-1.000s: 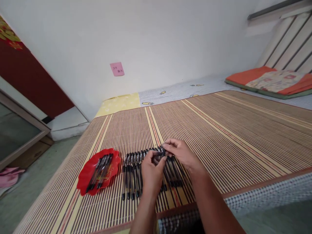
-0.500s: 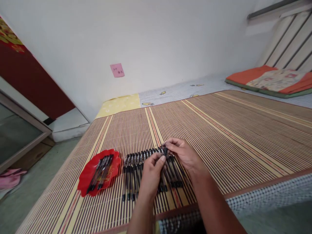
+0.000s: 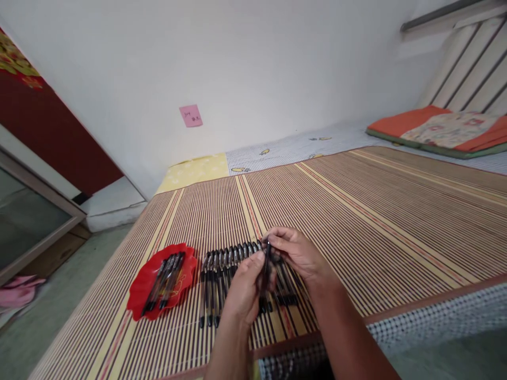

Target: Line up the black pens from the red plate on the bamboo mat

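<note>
I have 2 bare hands in front of me, working at 1 dark pen (image 3: 267,257) held up over the right part of a row of pens (image 3: 221,266) on the striped mat (image 3: 356,227). The left hand (image 3: 244,287) has its thumb and fingers closed around the pen's shaft, and the right hand (image 3: 296,250) keeps a narrow pinch at the far end, fingertips almost meeting. Blur around those fingertips means I can't tell whether they grip a separate part or just the pen's tip. To handle this well, I'd let the left hand be the clamp, firm but not squeezing, and leave the fine work to the right thumb and fingers, in line with the shaft so nothing bends. I'd also keep the wrists a little above the mat, since the row lies directly below and a dragging palm could roll its pens out of line. The red dish (image 3: 137,285), with a few more pens (image 3: 164,282) in it, sits to the left, well apart from the hands, so my elbows have room there.
</note>
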`<action>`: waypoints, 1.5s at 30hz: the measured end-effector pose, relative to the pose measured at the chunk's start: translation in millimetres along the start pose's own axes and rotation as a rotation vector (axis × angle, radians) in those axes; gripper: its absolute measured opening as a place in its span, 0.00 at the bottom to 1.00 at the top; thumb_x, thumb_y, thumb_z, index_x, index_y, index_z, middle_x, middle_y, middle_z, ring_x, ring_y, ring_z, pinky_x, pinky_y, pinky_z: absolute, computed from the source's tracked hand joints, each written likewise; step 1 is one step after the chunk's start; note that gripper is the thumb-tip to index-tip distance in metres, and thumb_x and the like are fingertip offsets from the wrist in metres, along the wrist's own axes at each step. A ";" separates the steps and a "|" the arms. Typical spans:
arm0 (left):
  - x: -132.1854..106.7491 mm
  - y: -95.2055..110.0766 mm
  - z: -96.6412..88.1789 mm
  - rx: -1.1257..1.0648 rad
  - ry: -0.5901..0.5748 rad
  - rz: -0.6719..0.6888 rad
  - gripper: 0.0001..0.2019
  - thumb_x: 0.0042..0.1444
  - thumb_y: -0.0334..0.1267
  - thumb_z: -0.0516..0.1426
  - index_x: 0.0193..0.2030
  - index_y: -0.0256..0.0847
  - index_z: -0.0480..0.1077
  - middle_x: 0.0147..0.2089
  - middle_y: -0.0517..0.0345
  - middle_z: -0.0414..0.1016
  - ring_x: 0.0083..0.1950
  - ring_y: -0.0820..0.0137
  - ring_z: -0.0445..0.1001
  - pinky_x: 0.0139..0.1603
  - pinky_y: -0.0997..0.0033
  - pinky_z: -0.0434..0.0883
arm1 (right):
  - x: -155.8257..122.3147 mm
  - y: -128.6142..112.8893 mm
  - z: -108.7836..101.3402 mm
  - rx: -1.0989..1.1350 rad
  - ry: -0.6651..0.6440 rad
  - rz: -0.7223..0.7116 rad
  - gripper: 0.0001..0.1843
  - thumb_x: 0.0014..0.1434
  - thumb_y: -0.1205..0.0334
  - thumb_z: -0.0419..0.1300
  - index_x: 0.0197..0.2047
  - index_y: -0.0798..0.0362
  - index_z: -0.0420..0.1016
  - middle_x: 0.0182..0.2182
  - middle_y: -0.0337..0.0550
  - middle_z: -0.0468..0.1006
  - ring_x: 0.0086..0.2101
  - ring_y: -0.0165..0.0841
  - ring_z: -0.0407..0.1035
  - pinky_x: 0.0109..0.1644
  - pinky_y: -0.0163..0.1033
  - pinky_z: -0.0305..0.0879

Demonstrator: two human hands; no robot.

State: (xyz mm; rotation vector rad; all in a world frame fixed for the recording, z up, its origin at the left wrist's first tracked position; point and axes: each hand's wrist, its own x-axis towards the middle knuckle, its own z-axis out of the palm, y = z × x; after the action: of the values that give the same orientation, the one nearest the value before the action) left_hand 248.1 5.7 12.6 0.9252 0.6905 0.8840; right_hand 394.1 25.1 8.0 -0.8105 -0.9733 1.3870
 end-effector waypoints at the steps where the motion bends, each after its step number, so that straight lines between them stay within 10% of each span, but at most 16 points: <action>1: 0.2 -0.9 0.0 0.046 0.059 0.048 0.22 0.49 0.53 0.68 0.34 0.38 0.67 0.22 0.66 0.64 0.20 0.79 0.59 0.20 0.80 0.58 | 0.2 0.5 0.0 -0.009 0.007 -0.001 0.13 0.51 0.52 0.72 0.31 0.53 0.80 0.26 0.36 0.73 0.25 0.25 0.63 0.31 0.33 0.59; 4: 0.6 -3.1 -0.5 0.108 0.151 0.111 0.21 0.48 0.49 0.70 0.32 0.40 0.64 0.23 0.67 0.64 0.20 0.79 0.59 0.19 0.81 0.58 | 0.6 0.9 0.7 -0.032 0.030 -0.001 0.12 0.52 0.53 0.71 0.30 0.53 0.79 0.24 0.35 0.72 0.24 0.25 0.61 0.30 0.32 0.58; 9: -1.4 0.2 -0.2 -0.123 -0.116 -0.109 0.21 0.52 0.55 0.64 0.31 0.38 0.66 0.19 0.66 0.61 0.17 0.79 0.56 0.19 0.79 0.55 | -0.9 -2.1 1.1 0.046 -0.010 0.051 0.15 0.48 0.51 0.73 0.32 0.53 0.81 0.27 0.37 0.76 0.24 0.25 0.62 0.29 0.32 0.59; 14: -1.6 1.3 0.2 -0.064 -0.024 -0.007 0.19 0.53 0.50 0.67 0.37 0.38 0.66 0.22 0.66 0.64 0.16 0.82 0.53 0.15 0.82 0.50 | -2.4 -2.2 -1.7 0.048 -0.040 0.048 0.12 0.51 0.53 0.71 0.34 0.52 0.82 0.28 0.38 0.77 0.25 0.24 0.64 0.29 0.31 0.58; 20: -0.7 -3.0 -5.7 -0.229 -0.211 -0.169 0.19 0.53 0.51 0.65 0.34 0.40 0.64 0.17 0.71 0.58 0.12 0.82 0.48 0.12 0.81 0.47 | -7.3 -5.9 -0.6 0.045 -0.113 0.035 0.12 0.54 0.53 0.69 0.37 0.53 0.82 0.29 0.39 0.77 0.24 0.23 0.62 0.28 0.31 0.56; 31: -0.3 0.9 0.2 0.020 0.101 0.000 0.21 0.51 0.51 0.67 0.36 0.41 0.62 0.22 0.68 0.64 0.18 0.81 0.56 0.16 0.84 0.56 | -1.2 -0.6 -8.0 -0.055 -0.055 0.023 0.11 0.53 0.55 0.71 0.35 0.54 0.80 0.26 0.35 0.73 0.24 0.23 0.61 0.28 0.31 0.56; 39: 0.1 1.8 -8.6 -0.113 -0.130 -0.124 0.19 0.54 0.50 0.64 0.37 0.37 0.65 0.20 0.68 0.62 0.14 0.83 0.53 0.15 0.83 0.50 | -2.2 -0.6 -8.2 0.125 -0.042 0.032 0.12 0.51 0.58 0.73 0.38 0.53 0.82 0.26 0.37 0.76 0.24 0.24 0.65 0.27 0.30 0.60; 45: 0.5 -0.1 -7.8 0.033 -0.078 -0.121 0.19 0.56 0.52 0.62 0.32 0.39 0.62 0.20 0.69 0.60 0.15 0.83 0.49 0.14 0.82 0.45 | 3.7 -3.1 -8.5 0.221 0.184 -0.078 0.13 0.47 0.60 0.75 0.37 0.53 0.82 0.31 0.39 0.78 0.27 0.24 0.67 0.30 0.30 0.65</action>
State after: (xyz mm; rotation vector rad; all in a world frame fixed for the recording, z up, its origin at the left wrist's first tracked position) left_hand 242.0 9.0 9.0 0.9330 0.6884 0.7281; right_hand 403.0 29.3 7.6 -0.7126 -0.6887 1.3012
